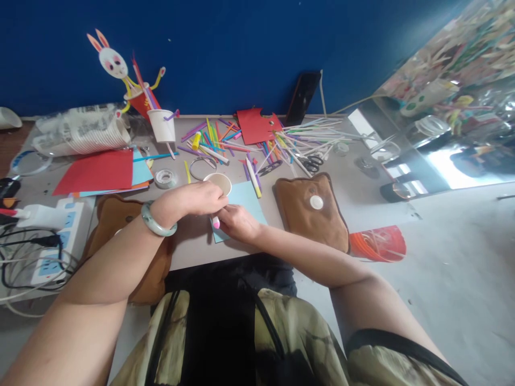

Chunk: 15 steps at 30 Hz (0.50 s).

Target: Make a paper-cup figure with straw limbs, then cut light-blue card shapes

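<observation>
- Cup [221, 183], white: in left hand [199, 197], grip closed on its near side.
- Marker [216, 221], pink-ended: right hand [240, 222], grip clamped on it, just beside the cup.
- Sheet [248, 197], blue: on surface [189, 256], partly under hands.
- Tape [165, 178]: left of cup.

A flat, deep-blue wall [241, 53] forms the rear boundary; its surface carries small pale specks. A light grey table [189, 253] stands along its base. The pale grey floor [454, 279], marked with dark spots, extends at right. A brown surface [8, 146] shows at far left. Wall brightness increases toward upper right
</observation>
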Motion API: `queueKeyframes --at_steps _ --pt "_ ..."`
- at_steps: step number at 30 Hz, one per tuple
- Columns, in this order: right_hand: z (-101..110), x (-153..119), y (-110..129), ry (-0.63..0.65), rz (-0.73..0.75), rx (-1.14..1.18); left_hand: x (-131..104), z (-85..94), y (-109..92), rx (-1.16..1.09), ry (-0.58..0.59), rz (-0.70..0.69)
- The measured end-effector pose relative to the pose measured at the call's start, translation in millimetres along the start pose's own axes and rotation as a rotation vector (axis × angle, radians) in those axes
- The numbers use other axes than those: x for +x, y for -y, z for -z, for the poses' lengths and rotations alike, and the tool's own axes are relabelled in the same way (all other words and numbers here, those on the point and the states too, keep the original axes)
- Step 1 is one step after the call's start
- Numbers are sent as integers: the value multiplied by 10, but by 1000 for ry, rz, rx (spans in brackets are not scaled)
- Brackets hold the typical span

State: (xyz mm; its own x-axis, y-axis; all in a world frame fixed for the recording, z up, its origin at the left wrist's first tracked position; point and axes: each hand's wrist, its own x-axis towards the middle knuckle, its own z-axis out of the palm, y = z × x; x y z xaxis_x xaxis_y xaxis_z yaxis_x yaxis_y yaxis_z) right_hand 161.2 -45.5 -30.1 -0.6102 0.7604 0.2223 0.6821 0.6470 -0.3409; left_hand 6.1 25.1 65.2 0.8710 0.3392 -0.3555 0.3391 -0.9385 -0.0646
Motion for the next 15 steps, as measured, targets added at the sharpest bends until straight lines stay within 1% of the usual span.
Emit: queueKeyframes --at_steps 2,5,10,13,15 --pt "-13 33 6 25 -2 6 4 -4 5 4 -15 -13" --pt "-33 68 16 60 0 4 11 -6 11 -2 -7 -22" --pt "-99 136 0 69 -38 50 30 -40 21 -102 -28 9" --pt "-97 92 -37 57 -4 61 31 -41 24 -194 -11 44" --pt "-57 12 -74 48 27 74 20 -22 19 -186 16 44"
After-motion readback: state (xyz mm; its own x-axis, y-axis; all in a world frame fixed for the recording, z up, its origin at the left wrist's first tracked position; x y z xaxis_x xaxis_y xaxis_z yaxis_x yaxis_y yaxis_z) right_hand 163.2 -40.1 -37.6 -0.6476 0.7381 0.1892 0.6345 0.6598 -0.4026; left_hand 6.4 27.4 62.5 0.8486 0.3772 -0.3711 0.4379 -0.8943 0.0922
